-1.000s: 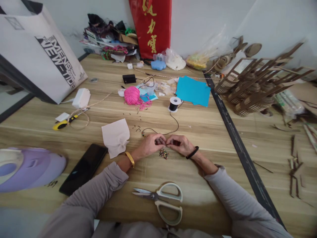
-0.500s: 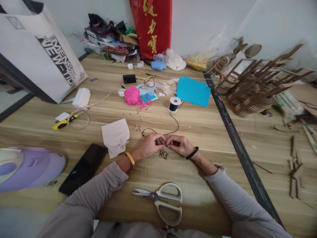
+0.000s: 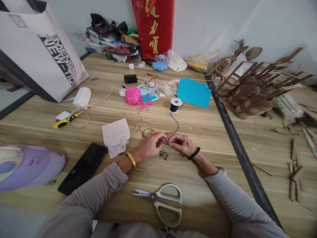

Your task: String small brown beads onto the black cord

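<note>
My left hand (image 3: 151, 144), with a gold bracelet at the wrist, pinches a thin black cord (image 3: 176, 123) at the middle of the table. Facing it, my right hand (image 3: 182, 144) has thumb and forefinger closed on the same cord, and a short dark stretch shows between the two. The cord runs back to a white spool (image 3: 174, 105) wound with black. Several small coloured beads (image 3: 163, 154) lie in a cluster just below my fingers. A few more beads (image 3: 143, 134) sit on the cord's loop, left of my left hand.
Scissors (image 3: 156, 196) lie in front of me. Left are a black phone (image 3: 83, 168), a white paper (image 3: 116, 135) and a yellow cutter (image 3: 60, 123). Pink yarn (image 3: 133, 95) and blue sheets (image 3: 194, 92) lie farther back. Brown model towers (image 3: 255, 92) stand at right.
My hands have drawn slightly apart, and the cord now shows between them. The fingers of my left hand have lifted and uncurled a little. The bead cluster stays put.
</note>
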A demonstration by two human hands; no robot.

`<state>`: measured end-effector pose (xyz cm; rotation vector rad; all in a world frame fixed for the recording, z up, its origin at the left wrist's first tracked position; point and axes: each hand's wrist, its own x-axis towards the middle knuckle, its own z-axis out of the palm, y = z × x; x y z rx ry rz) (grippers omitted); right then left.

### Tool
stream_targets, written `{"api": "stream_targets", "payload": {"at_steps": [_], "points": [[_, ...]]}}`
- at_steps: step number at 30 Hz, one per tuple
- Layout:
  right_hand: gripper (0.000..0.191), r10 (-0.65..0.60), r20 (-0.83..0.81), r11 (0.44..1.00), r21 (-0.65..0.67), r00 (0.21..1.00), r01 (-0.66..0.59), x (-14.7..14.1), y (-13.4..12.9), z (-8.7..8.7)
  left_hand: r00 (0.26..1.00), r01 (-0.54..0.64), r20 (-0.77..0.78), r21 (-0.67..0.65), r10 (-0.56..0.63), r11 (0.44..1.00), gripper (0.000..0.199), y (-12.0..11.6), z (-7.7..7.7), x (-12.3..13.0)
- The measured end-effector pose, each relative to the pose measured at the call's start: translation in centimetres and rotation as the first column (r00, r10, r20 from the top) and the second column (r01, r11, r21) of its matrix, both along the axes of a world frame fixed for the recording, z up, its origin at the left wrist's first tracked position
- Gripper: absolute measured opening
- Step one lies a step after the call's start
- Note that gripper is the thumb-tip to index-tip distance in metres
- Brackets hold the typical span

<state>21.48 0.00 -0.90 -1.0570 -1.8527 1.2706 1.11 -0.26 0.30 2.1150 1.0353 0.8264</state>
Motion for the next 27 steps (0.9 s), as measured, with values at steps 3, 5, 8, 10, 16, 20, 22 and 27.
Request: {"api": "stream_targets", "payload": {"at_steps": [3, 5, 8, 10, 16, 20, 22, 27], "points": [[0.031, -0.014, -0.008, 1.000, -0.007, 1.000, 0.014, -0.04, 0.02, 0.02, 1.000, -0.012, -0.021, 0.010, 0.013, 1.000, 0.045, 0.01, 0.20, -0.04], [0.031, -0.023, -0.018, 1.000, -0.010, 1.000, 0.023, -0.08, 0.01, -0.01, 1.000, -0.018, -0.019, -0.005, 0.018, 1.000, 0.047, -0.03, 0.35, -0.10], [0.031, -0.026, -0.031, 1.000, -0.012, 0.999, 0.026, -0.12, 0.01, -0.04, 1.000, -0.004, 0.022, -0.051, 0.005, 0.999, 0.038, -0.20, 0.64, -0.15], [0.032, -0.023, -0.034, 1.000, -0.017, 0.999, 0.022, -0.11, 0.02, -0.05, 0.999, 0.013, 0.050, -0.083, -0.008, 0.996, 0.025, -0.33, 0.78, -0.13], [0.032, -0.018, -0.044, 0.999, -0.027, 0.999, 0.017, 0.00, 0.03, -0.06, 0.998, 0.004, 0.061, -0.141, 0.005, 0.990, 0.015, -0.38, 0.50, 0.06], [0.033, -0.009, -0.042, 1.000, -0.021, 0.999, 0.008, 0.01, 0.04, -0.08, 0.999, -0.024, 0.023, -0.110, 0.026, 0.994, 0.013, -0.23, 0.14, 0.05], [0.033, -0.006, -0.030, 1.000, -0.017, 1.000, 0.005, 0.00, 0.06, -0.10, 1.000, -0.023, 0.009, -0.087, 0.024, 0.996, 0.009, -0.14, 0.01, 0.04], [0.032, -0.011, 0.008, 1.000, -0.005, 1.000, 0.011, -0.01, 0.03, -0.03, 0.999, -0.011, -0.041, -0.043, 0.009, 0.999, 0.002, 0.03, -0.02, 0.07]]}}
